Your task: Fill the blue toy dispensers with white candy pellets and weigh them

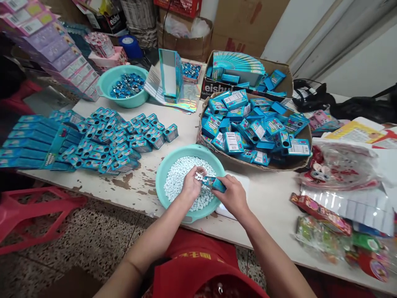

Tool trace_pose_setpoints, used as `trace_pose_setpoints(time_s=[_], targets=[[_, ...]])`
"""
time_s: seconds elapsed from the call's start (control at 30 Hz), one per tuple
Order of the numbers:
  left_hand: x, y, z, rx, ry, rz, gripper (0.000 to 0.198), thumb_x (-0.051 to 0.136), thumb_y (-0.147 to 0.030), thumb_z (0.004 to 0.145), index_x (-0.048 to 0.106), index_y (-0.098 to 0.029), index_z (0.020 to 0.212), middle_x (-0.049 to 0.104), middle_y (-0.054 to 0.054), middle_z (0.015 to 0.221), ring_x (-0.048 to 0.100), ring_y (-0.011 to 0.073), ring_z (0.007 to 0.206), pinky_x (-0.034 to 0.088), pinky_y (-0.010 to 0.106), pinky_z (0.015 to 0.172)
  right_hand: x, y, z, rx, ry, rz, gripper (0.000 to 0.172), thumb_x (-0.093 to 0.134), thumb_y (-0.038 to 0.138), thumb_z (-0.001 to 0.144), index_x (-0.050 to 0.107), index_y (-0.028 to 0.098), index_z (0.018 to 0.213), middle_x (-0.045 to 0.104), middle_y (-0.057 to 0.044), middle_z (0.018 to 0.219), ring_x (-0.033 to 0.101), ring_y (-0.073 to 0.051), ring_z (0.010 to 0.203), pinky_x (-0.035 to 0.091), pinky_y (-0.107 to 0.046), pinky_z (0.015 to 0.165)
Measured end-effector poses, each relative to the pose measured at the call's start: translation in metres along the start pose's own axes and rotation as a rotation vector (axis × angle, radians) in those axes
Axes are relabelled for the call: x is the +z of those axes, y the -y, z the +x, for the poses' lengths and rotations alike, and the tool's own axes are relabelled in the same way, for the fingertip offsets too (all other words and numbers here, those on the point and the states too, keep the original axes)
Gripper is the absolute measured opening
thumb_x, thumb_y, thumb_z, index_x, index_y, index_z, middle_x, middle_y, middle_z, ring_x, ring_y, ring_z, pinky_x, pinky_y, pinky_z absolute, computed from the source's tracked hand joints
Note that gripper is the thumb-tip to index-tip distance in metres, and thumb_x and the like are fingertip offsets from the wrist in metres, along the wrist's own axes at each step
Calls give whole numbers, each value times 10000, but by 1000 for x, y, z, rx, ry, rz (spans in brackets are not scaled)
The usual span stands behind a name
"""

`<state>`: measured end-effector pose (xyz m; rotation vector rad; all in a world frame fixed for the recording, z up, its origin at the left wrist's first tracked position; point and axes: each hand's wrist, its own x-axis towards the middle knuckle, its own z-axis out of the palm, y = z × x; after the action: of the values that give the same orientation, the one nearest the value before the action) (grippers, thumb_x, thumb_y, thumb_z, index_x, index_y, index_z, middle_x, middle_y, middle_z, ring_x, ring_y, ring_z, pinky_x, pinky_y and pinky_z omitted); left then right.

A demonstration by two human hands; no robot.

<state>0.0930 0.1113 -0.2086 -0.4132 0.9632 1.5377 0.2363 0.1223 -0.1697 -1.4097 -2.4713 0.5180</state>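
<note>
Over the teal basin (pixel 161 174) of white pellets (pixel 180 176) at the table's (pixel 273 198) near edge, left hand (pixel 191 185) pinched several pellets while right hand (pixel 233 198) gripped a small blue box (pixel 214 183), with a basket (pixel 266 167) of boxes behind.

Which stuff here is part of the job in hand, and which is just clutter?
In use:
left hand pinching white pellets
right hand holding small blue box
teal basin
basket of blue boxes
rows of blue boxes

Lying about:
bowl of blue beads
bagged toys
pink stool
</note>
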Motion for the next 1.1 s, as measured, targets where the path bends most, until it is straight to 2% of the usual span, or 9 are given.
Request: trace_pose_setpoints(time_s=[0.17, 0.37, 0.5, 0.57, 0.63, 0.7, 0.8, 0.97, 1.1], targets=[[2, 0, -1, -39, 67, 41, 186, 577, -276, 787, 625, -122, 694, 607, 31, 674, 586, 119, 603, 479, 251, 633, 2, 0, -5, 15, -55, 99, 256, 675, 359, 747, 656, 249, 978, 604, -36, 798, 554, -225, 777, 392, -323, 657], [11, 7, -2, -91, 36, 91, 150, 577, -237, 788, 611, -126, 695, 602, 29, 667, 580, 110, 586, 481, 231, 587, 4, -4, -12, 113, -36, 149, 281, 706, 351, 727, 659, 233, 978, 613, -48, 817, 560, -240, 796, 413, -345, 678], [14, 7, 0, -68, 32, 134, 92, 586, -212, 778, 597, -156, 706, 589, 17, 660, 566, 102, 588, 478, 218, 579, -8, -10, -22, 168, -101, 340, 251, 693, 359, 744, 651, 238, 960, 629, -46, 857, 576, -237, 838, 440, -352, 717], [9, 4, 2, -54, 47, 282, 140, 588, -280, 783, 595, -169, 696, 566, 10, 640, 538, 101, 563, 462, 224, 556, -13, -19, -32, 219, -149, 493, 257, 693, 369, 742, 645, 236, 957, 645, -43, 900, 589, -227, 859, 459, -346, 746], [0, -1, 7, 56, 103, 600, 220, 604, -387, 764, 608, -183, 680, 579, 26, 664, 566, 139, 639, 485, 268, 618, -16, -33, -44, 322, -217, 624, 293, 701, 380, 723, 632, 229, 964, 659, -39, 921, 604, -218, 844, 478, -338, 749], [-12, -8, 13, 295, 164, 1017, 224, 658, -429, 698, 654, -205, 718, 639, 61, 818, 600, 225, 892, 491, 367, 814, -14, -52, -55, 463, -297, 701, 344, 712, 391, 686, 614, 219, 967, 671, -36, 901, 616, -214, 795, 492, -335, 717], [-28, -17, 25, 585, 199, 1464, 319, 665, -397, 673, 691, -230, 944, 624, 91, 1128, 493, 303, 1182, 361, 472, 1028, -2, -82, -63, 601, -376, 734, 382, 717, 401, 636, 599, 204, 941, 675, -39, 865, 620, -214, 752, 502, -342, 696], [-39, -18, 32, 529, 193, 1628, 372, 534, -447, 770, 652, -199, 1020, 624, 116, 1149, 539, 299, 1130, 453, 447, 917, 27, -115, -57, 653, -401, 767, 397, 705, 429, 616, 584, 197, 915, 677, -49, 870, 622, -225, 779, 507, -373, 735], [-18, -12, 22, 687, 198, 1672, 365, 495, -416, 811, 621, -195, 1073, 620, 116, 1140, 564, 282, 1077, 467, 432, 894, 37, -124, -56, 640, -388, 848, 534, 732, 453, 600, 569, 182, 1030, 653, -96, 1038, 616, -252, 929, 486, -427, 861]])
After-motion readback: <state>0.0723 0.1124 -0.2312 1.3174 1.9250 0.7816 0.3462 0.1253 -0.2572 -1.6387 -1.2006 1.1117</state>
